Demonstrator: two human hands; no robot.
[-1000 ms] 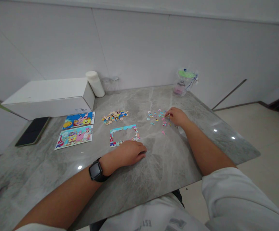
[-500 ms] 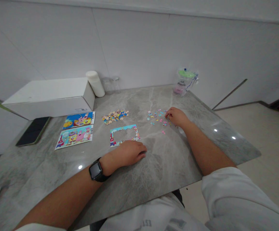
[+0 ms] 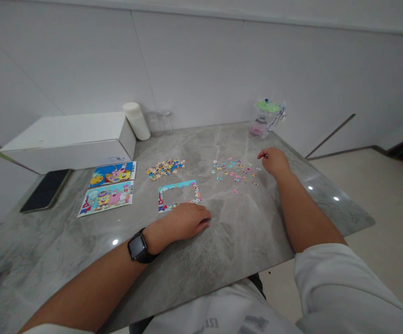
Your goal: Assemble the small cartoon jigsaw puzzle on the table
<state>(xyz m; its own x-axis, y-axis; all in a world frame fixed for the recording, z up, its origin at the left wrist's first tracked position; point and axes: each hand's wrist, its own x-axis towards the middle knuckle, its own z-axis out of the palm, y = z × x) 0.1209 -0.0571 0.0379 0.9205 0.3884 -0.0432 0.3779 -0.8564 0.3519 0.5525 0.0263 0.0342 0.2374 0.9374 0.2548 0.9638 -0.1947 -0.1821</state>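
Note:
A partly joined jigsaw puzzle (image 3: 178, 184), a frame of pieces around a bare middle, lies in front of me. My left hand (image 3: 187, 220) rests on the table at its lower right edge, fingers loosely bent and apart from the thumb, with nothing seen in them; it covers part of the border. To the right are scattered jigsaw pieces (image 3: 232, 174), pink, blue and yellow. Just beyond their right side hovers my right hand (image 3: 274, 161), fingers bent but apart, and no piece shows between them. A denser heap of jigsaw pieces (image 3: 165, 169) lies behind the frame.
Two printed picture cards (image 3: 107, 197) lie on the left of the grey table (image 3: 243, 232), near a phone (image 3: 46, 190). A white box (image 3: 65, 139), a white bottle (image 3: 137, 121) and clear glasses (image 3: 166, 123) stand at the back. A plastic bag (image 3: 267, 118) sits at the back right.
My right hand has moved right and slightly away from me, off the scattered pieces, uncovering those on their right side. The left hand stays in place.

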